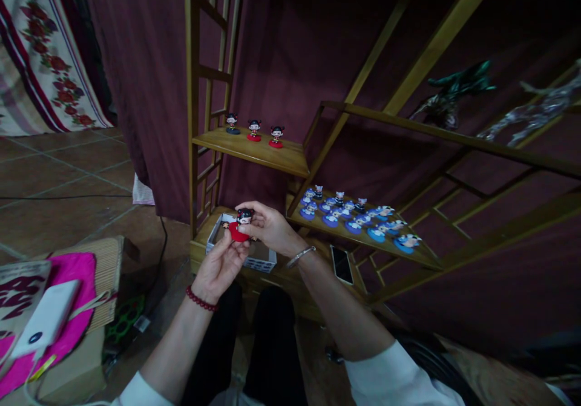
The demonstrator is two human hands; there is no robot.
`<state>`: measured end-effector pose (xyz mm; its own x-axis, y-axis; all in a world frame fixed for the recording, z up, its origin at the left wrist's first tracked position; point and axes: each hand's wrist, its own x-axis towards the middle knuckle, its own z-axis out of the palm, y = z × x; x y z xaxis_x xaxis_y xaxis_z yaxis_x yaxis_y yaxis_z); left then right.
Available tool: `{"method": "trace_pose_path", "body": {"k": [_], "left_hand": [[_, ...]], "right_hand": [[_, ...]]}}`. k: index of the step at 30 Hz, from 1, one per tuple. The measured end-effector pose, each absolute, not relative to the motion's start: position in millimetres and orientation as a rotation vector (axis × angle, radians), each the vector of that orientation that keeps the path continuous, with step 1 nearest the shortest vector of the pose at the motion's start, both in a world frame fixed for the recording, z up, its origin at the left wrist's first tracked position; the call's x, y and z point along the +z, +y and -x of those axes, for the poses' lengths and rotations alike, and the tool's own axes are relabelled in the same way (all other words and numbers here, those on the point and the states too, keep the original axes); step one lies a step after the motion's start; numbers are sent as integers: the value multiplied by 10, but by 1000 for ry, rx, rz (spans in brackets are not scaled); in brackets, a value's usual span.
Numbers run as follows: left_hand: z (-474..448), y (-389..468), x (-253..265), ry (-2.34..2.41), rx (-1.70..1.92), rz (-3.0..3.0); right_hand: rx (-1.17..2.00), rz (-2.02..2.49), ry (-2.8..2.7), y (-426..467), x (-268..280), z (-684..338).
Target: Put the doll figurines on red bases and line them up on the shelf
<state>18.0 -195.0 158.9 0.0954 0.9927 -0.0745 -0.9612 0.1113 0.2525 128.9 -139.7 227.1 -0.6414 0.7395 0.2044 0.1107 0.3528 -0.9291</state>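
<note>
Between my two hands is a small figurine [244,217] with black hair buns and a red round base. My left hand [223,265] grips it from below at the base, a red bead bracelet on that wrist. From the right, my right hand [269,227] has its fingers closed about the head and side, its wrist wearing a silver bangle. Just beneath them sits an open cardboard box [263,264], partly covered by the hands. On the small upper shelf [272,159] stand three similar figurines [254,130], one on a dark base and two on red.
A lower shelf [429,258] to the right holds several purple and blue figurines [354,223]. Below it lies a phone [341,265]. Shiny sculptures [454,94] stand on the upper right shelf. At left, a white power bank [48,318] rests on pink cloth [86,273].
</note>
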Motion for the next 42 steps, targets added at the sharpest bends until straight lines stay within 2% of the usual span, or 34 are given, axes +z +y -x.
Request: {"method": "trace_pose_path", "body": {"k": [5,27,42], "left_hand": [[-167,-1964,1589,252,1462,-156],[-176,-1953,1520,286,1564,-309],[-92,-1964,1700,310,1520,-449]], "right_hand": [[1341,736,-1979,-1399,2257,-1260],[939,863,-2046,-1527,2193,-1187],[1265,819,-1865,-1450,2332,-1197]]}}
